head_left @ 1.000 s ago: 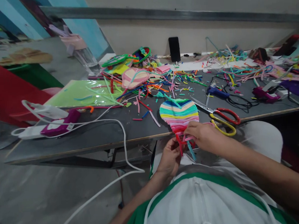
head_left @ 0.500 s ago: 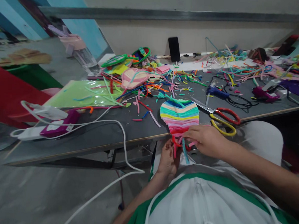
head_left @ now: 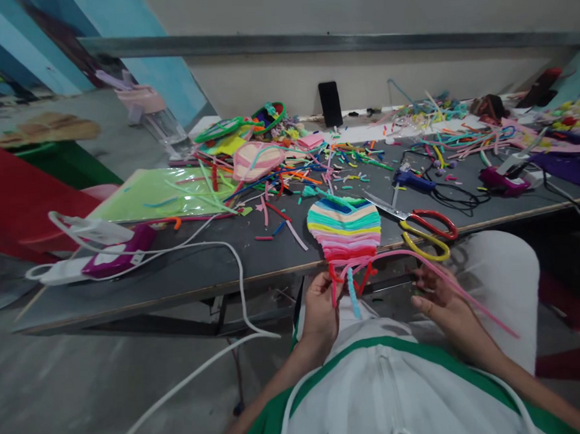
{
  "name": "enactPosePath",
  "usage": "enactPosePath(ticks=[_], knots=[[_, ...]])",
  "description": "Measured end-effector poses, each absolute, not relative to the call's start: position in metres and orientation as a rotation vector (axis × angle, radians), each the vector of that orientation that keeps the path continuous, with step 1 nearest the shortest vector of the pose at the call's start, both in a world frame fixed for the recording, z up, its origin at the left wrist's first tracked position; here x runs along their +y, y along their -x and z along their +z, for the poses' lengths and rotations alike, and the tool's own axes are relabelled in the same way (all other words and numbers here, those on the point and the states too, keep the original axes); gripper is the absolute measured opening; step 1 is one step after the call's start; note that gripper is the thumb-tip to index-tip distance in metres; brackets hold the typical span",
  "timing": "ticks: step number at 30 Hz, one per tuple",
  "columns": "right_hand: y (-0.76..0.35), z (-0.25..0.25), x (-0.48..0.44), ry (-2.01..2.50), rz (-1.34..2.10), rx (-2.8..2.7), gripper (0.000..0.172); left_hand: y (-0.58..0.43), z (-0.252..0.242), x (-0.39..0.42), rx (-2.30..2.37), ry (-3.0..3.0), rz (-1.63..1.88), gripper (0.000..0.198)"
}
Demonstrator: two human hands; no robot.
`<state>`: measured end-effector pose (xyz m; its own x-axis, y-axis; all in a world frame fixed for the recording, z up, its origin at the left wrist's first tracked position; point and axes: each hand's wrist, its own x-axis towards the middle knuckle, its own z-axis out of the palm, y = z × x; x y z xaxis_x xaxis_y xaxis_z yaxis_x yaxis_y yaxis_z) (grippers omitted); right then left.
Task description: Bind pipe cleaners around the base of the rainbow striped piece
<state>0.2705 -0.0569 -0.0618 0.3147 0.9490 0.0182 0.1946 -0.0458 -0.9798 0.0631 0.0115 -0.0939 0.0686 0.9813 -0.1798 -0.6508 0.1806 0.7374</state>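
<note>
A heart-like panel of striped fuzzy pipe cleaners [head_left: 345, 226] lies at the table's front edge, its red and pink lower end hanging over. My left hand [head_left: 320, 314] is closed on that lower end, beside short red ends and a dangling light-blue pipe cleaner [head_left: 353, 294]. From there a long pink pipe cleaner [head_left: 403, 253] arcs right and passes over my right hand [head_left: 445, 303]. The right thumb and fingers are apart, partly curled under the strand. Scissors [head_left: 419, 226] with one red and one yellow handle lie just right of the panel, blades open.
Cut pipe-cleaner bits [head_left: 350, 165] cover the table's back. A blue glue gun [head_left: 417, 180] and its cord lie right. Purple-and-white power strips [head_left: 121, 252] sit at both sides, with a white cable [head_left: 239, 265] over the front edge. A black phone [head_left: 331, 105] leans on the wall.
My right hand has moved right, away from the panel's lower end, and its fingers have spread. The pink pipe cleaner now stretches out to the right. The left hand keeps its hold.
</note>
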Motion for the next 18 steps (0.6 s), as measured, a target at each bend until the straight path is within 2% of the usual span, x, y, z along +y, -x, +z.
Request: enactPosePath(ticks=[3,5,7,12,18], knots=[[-0.256,-0.064,-0.064,1.423,1.29,-0.934,0.037,-0.067,-0.098,0.012,0.764,-0.578,1.326,0.015],[-0.241,-0.058,-0.056,1.268,1.703,-0.805,0.036,-0.069,-0.099,0.011,0.771,-0.607,1.32,0.014],[-0.224,-0.05,-0.04,1.142,1.946,-0.627,0.037,-0.071,-0.099,0.01,0.805,-0.641,1.292,0.014],[-0.198,-0.045,-0.007,1.013,1.863,-0.663,0.029,-0.067,-0.102,0.008,0.902,-0.712,1.167,0.017],[-0.196,-0.049,-0.006,1.031,1.78,-0.485,0.019,-0.055,-0.103,0.014,0.96,-0.708,1.247,0.018]])
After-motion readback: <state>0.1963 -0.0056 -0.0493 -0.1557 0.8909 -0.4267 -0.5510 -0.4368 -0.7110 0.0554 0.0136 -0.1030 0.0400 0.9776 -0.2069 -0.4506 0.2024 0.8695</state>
